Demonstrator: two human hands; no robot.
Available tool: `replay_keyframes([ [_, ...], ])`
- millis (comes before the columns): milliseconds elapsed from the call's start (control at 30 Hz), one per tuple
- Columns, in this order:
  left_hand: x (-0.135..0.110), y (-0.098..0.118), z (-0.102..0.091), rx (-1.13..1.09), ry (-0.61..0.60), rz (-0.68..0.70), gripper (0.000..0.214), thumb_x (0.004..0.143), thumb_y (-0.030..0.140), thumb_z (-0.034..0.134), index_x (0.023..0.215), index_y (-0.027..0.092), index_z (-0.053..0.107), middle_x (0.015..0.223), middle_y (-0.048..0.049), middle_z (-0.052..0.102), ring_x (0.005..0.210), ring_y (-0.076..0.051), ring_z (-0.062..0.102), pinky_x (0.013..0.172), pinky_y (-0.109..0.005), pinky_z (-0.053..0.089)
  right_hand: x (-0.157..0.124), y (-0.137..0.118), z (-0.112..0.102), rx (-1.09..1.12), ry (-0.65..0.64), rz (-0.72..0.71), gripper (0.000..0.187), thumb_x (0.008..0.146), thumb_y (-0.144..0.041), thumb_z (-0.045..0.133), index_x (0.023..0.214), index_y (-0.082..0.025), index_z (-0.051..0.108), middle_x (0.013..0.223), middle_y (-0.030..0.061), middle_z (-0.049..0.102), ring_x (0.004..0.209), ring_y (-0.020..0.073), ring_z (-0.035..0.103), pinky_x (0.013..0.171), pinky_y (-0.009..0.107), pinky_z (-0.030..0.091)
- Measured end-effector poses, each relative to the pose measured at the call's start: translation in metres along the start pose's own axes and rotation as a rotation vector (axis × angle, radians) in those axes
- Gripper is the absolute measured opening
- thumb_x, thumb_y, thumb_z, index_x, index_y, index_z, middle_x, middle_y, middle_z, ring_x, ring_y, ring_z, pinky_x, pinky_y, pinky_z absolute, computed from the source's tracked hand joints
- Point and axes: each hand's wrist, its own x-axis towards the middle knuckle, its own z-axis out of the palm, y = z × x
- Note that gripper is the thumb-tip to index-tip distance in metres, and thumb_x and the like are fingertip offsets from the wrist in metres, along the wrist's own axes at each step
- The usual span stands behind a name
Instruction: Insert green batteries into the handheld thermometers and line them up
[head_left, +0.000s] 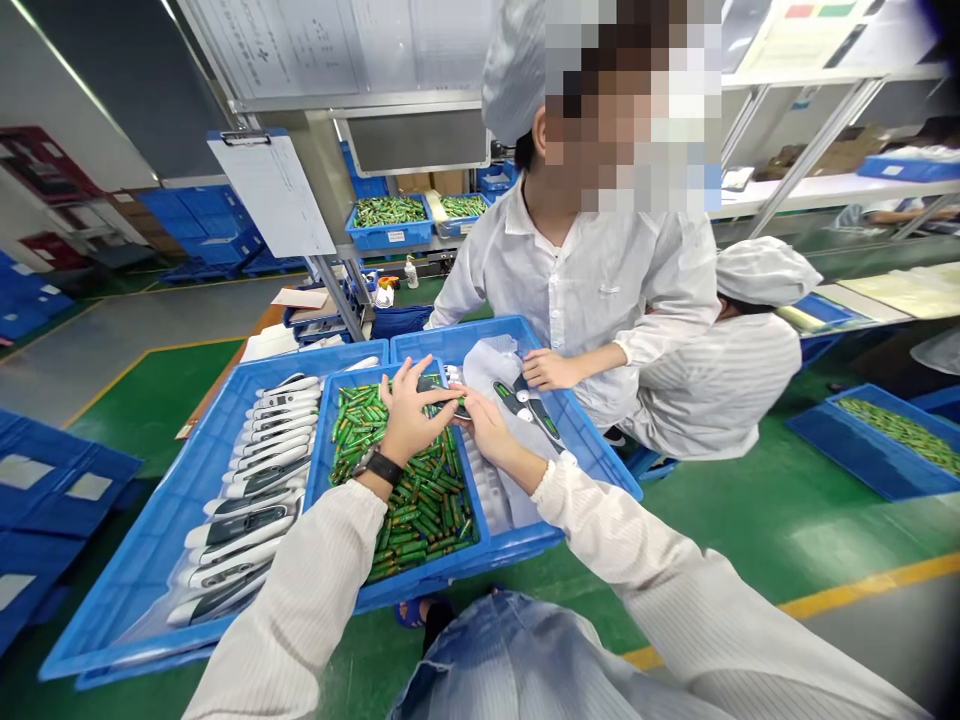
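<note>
My left hand [417,418], with a black band on its wrist, is over the bin of green batteries [427,500]. Its thumb and fingers meet at a dark handheld thermometer [442,408], which is mostly hidden by both hands. A spot of green, likely a battery, shows at the fingertips. My right hand [486,428] grips the same device from the right. Beside it, on a white sheet [504,470], lie two dark-and-white thermometers [541,418] with green showing in their open backs. A co-worker's hand [549,370] rests at those devices.
Left of the batteries, a blue tray [142,560] holds a row of white and grey thermometers [262,470]. A co-worker in white [577,280] faces me across the trays. Behind stand more battery bins [390,236] and a clipboard [274,195]; another battery bin [877,440] sits at right.
</note>
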Motion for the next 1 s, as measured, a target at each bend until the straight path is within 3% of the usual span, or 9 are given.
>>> replay_keyframes([
  [167,-0.001,0.008,0.0,0.031,0.022,0.011,0.018,0.079,0.038,0.075,0.097,0.039,0.078,0.156,-0.0017,0.039,0.147,-0.042,0.024,0.113,-0.074,0.007,-0.002,-0.004,0.003,-0.036,0.024,0.002,0.042,0.09,-0.048,0.055,0.125,-0.026,0.061,0.139,0.0089,0.056,0.122,0.0248,0.059,0.096,0.04,0.059],
  [267,0.0,0.011,-0.005,0.053,0.125,0.042,0.03,0.078,0.037,0.075,0.108,0.034,0.074,0.153,-0.0068,0.042,0.145,-0.041,0.03,0.116,-0.067,0.016,0.0,-0.003,0.004,-0.045,0.072,0.014,0.043,0.088,-0.046,0.055,0.125,-0.024,0.059,0.131,0.0101,0.062,0.109,0.0245,0.066,0.092,0.042,0.061],
  [333,0.003,0.007,-0.011,0.029,0.229,-0.014,0.032,0.081,0.035,0.071,0.112,0.027,0.07,0.135,-0.0122,0.057,0.129,-0.035,0.049,0.111,-0.057,0.032,0.002,-0.004,0.002,0.011,0.106,0.047,0.042,0.087,-0.044,0.055,0.123,-0.023,0.057,0.118,0.0097,0.068,0.093,0.0233,0.071,0.09,0.044,0.062],
  [400,0.006,0.001,-0.017,-0.058,0.258,-0.121,0.026,0.084,0.033,0.064,0.107,0.022,0.066,0.099,-0.0085,0.067,0.097,-0.025,0.063,0.093,-0.043,0.047,0.005,-0.009,-0.001,0.122,0.145,0.088,0.037,0.086,-0.04,0.056,0.118,-0.022,0.056,0.105,0.0082,0.071,0.087,0.0232,0.073,0.093,0.046,0.06],
  [500,0.008,-0.009,-0.026,-0.207,-0.027,-0.181,0.014,0.085,0.031,0.059,0.092,0.021,0.063,0.066,0.0019,0.058,0.062,-0.016,0.056,0.065,-0.029,0.046,0.007,-0.021,-0.008,0.307,0.14,0.161,0.03,0.08,-0.03,0.063,0.108,-0.021,0.056,0.098,0.007,0.073,0.096,0.0244,0.073,0.102,0.047,0.055],
  [600,0.007,-0.012,-0.028,-0.186,-0.472,-0.103,0.012,0.082,0.031,0.06,0.082,0.021,0.065,0.06,0.0036,0.056,0.057,-0.014,0.053,0.059,-0.026,0.041,0.008,-0.032,-0.013,0.419,0.059,0.221,0.031,0.071,-0.016,0.067,0.1,-0.019,0.056,0.099,0.0066,0.073,0.106,0.0244,0.071,0.104,0.044,0.054],
  [700,0.003,-0.01,-0.024,-0.055,-0.758,-0.048,0.016,0.077,0.033,0.064,0.088,0.021,0.066,0.067,0.0021,0.062,0.063,-0.016,0.058,0.061,-0.027,0.04,0.007,-0.037,-0.011,0.453,0.03,0.242,0.032,0.064,-0.007,0.064,0.092,-0.019,0.054,0.094,0.0057,0.073,0.105,0.0242,0.071,0.097,0.039,0.057],
  [833,0.0,-0.01,-0.025,0.101,-0.902,-0.038,0.022,0.073,0.031,0.067,0.092,0.022,0.064,0.079,-0.0009,0.069,0.072,-0.021,0.063,0.064,-0.028,0.042,0.004,-0.036,-0.007,0.394,0.057,0.233,0.036,0.061,-0.008,0.061,0.092,-0.021,0.049,0.083,0.0011,0.071,0.076,0.0212,0.073,0.071,0.034,0.061],
  [1000,-0.002,-0.014,-0.032,0.228,-0.923,0.023,0.029,0.074,0.016,0.059,0.102,0.022,0.064,0.085,-0.0024,0.072,0.08,-0.024,0.066,0.07,-0.031,0.044,0.004,-0.036,-0.006,0.346,0.111,0.209,0.033,0.061,-0.013,0.057,0.09,-0.024,0.045,0.068,-0.0051,0.062,0.05,0.0128,0.057,0.049,0.025,0.048],
])
